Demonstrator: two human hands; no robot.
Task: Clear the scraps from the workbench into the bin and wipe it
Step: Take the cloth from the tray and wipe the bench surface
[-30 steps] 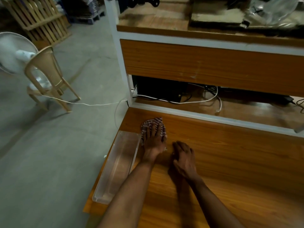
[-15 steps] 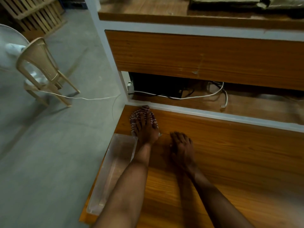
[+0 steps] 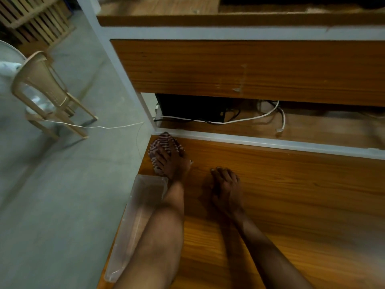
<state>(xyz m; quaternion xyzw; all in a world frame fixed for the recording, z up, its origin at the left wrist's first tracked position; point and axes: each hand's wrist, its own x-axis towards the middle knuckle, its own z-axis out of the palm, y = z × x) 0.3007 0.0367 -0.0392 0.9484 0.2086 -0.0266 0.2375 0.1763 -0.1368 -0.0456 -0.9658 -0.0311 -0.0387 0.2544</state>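
Observation:
My left hand [image 3: 174, 163] presses flat on a striped red-and-white cloth [image 3: 161, 142] at the far left corner of the wooden workbench [image 3: 291, 195], close to the white back rail. My right hand [image 3: 227, 188] rests palm down on the bare wood to the right of it, fingers loosely together, holding nothing. A clear plastic bin [image 3: 137, 222] lies along the bench's left edge, just behind my left wrist, and my left forearm crosses its near end. No scraps show on the wood.
Behind the white rail [image 3: 270, 142] a lower shelf holds a black box [image 3: 191, 108] and white cables [image 3: 260, 115]. A wooden panel and upper shelf rise above. On the floor to the left stand a beige plastic chair [image 3: 43, 88], a fan and wooden pallets [image 3: 35, 19].
My left hand has slid the cloth away from me and leftward into the bench's far corner. The right hand has stayed flat on the wood. The camera has tilted down and closer.

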